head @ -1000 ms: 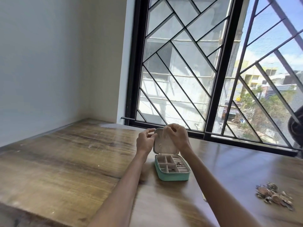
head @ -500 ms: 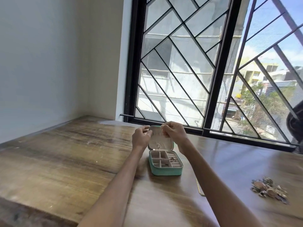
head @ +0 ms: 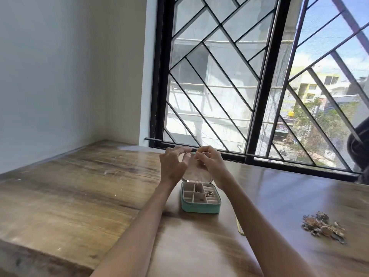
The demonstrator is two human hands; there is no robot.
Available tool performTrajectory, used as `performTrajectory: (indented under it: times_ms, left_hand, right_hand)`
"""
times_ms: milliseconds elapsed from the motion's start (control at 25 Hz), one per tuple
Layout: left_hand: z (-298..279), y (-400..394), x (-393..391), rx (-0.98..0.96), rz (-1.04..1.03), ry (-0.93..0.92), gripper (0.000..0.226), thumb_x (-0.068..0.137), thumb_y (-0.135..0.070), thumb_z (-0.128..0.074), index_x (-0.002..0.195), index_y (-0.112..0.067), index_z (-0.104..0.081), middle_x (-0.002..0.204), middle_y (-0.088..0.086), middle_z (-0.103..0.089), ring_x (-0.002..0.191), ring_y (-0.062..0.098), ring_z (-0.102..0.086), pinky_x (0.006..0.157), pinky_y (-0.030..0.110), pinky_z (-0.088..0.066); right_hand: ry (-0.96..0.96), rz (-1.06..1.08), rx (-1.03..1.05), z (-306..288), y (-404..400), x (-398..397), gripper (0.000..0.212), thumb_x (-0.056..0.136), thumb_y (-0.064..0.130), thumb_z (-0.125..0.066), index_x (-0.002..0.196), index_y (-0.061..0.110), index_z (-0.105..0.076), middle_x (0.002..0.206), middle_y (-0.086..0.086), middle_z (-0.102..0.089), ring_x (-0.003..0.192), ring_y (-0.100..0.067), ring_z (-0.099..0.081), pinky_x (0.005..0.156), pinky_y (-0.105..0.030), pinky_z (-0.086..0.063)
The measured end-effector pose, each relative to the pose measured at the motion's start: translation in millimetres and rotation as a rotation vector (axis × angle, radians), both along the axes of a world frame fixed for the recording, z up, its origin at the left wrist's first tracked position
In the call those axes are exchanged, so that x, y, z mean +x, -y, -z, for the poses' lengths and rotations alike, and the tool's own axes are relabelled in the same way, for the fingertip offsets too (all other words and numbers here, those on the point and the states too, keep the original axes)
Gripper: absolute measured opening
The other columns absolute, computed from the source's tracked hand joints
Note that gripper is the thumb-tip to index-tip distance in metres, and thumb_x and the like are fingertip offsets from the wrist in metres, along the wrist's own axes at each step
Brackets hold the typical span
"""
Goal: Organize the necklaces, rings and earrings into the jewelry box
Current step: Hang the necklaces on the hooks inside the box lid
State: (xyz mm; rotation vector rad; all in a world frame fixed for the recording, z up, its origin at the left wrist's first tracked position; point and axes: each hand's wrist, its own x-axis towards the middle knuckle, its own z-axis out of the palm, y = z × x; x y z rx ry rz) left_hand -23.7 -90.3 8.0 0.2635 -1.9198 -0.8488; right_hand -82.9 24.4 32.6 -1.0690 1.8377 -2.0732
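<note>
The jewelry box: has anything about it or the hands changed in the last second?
Little. The left hand, which was touching the raised lid's top edge, has opened and lifted slightly off it. The right hand still pinches something small at the lid. The jewelry box stays open, and the loose jewelry pile is untouched.

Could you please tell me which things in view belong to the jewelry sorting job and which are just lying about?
Part of the job:
- teal jewelry box, lid open
- jewelry pile on the table
- gold chain beside the box
- left hand and right hand at the lid

Just there:
- wooden table
- window grille
</note>
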Motion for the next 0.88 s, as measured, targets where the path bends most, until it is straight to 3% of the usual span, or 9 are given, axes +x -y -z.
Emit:
performTrajectory:
  times_ms: [120, 240, 360, 480, 600, 760, 880]
  left_hand:
    - [0, -3, 3, 0.029, 0.178, 0.046, 0.024, 0.085, -0.022, -0.059, 0.106, -0.02, -0.07, 0.094, 0.0, -0.071, 0.087, 0.016, -0.059, 0.083, 0.032, -0.047]
    - [-1, -5, 0, 0.068, 0.307, 0.083, 0.024, 0.085, -0.013, -0.064, 0.109, -0.014, -0.069, 0.09, 0.003, -0.072, 0.082, 0.012, -0.063, 0.073, 0.021, -0.048]
    - [-2, -3, 1, 0.203, 0.385, 0.007, 0.015, 0.082, -0.014, -0.07, 0.095, -0.011, -0.074, 0.079, 0.003, -0.074, 0.071, 0.004, -0.064, 0.069, 0.017, -0.048]
    - [-2, -6, 3, 0.352, 0.461, -0.043, 0.009, 0.081, -0.007, -0.069, 0.087, -0.01, -0.074, 0.062, -0.008, -0.07, 0.059, 0.0, -0.059, 0.062, 0.015, -0.047]
    - [-5, -11, 5, 0.447, 0.505, -0.062, 0.011, 0.084, -0.008, -0.065, 0.092, -0.004, -0.072, 0.067, 0.0, -0.07, 0.056, 0.008, -0.06, 0.06, 0.019, -0.052]
    - [-10, -4, 10, 0.642, 0.467, -0.21, 0.011, 0.089, -0.011, -0.06, 0.088, -0.006, -0.071, 0.065, 0.002, -0.07, 0.048, 0.01, -0.062, 0.056, 0.023, -0.055]
    - [-11, -2, 12, 0.712, 0.475, -0.25, 0.011, 0.089, -0.013, -0.061, 0.085, -0.011, -0.07, 0.064, 0.001, -0.071, 0.046, 0.012, -0.061, 0.055, 0.026, -0.054]
  right_hand:
    - [0.001, -0.058, -0.003, 0, -1, 2, 0.008, 0.092, 0.002, -0.054, 0.09, 0.01, -0.054, 0.07, -0.007, -0.055, 0.05, -0.008, -0.05, 0.05, -0.018, -0.045]
    - [-0.013, -0.06, 0.002, -1, -2, 0, 0.008, 0.092, 0.002, -0.054, 0.096, 0.008, -0.052, 0.068, -0.006, -0.052, 0.044, -0.006, -0.043, 0.046, -0.019, -0.036]
    - [-0.019, -0.039, 0.011, -3, -6, 0, 0.02, 0.089, 0.006, -0.06, 0.103, 0.009, -0.047, 0.068, -0.002, -0.053, 0.041, -0.004, -0.039, 0.042, -0.018, -0.033]
    - [-0.009, -0.092, 0.02, -8, -11, -1, 0.029, 0.088, 0.013, -0.064, 0.109, 0.007, -0.046, 0.073, -0.003, -0.055, 0.04, -0.002, -0.038, 0.041, -0.017, -0.033]
    - [0.009, -0.049, 0.067, -11, -17, -9, 0.024, 0.093, 0.025, -0.056, 0.105, 0.006, -0.047, 0.075, -0.006, -0.055, 0.037, -0.002, -0.034, 0.039, -0.017, -0.029]
    - [-0.006, 0.002, 0.226, 0, -28, -21, 0.032, 0.096, 0.037, -0.048, 0.098, 0.005, -0.055, 0.054, 0.0, -0.046, 0.037, -0.006, -0.028, 0.036, -0.018, -0.021]
    - [-0.03, -0.078, 0.275, 5, -35, -20, 0.036, 0.093, 0.038, -0.053, 0.095, 0.004, -0.061, 0.051, 0.004, -0.038, 0.041, -0.005, -0.029, 0.04, -0.017, -0.027]
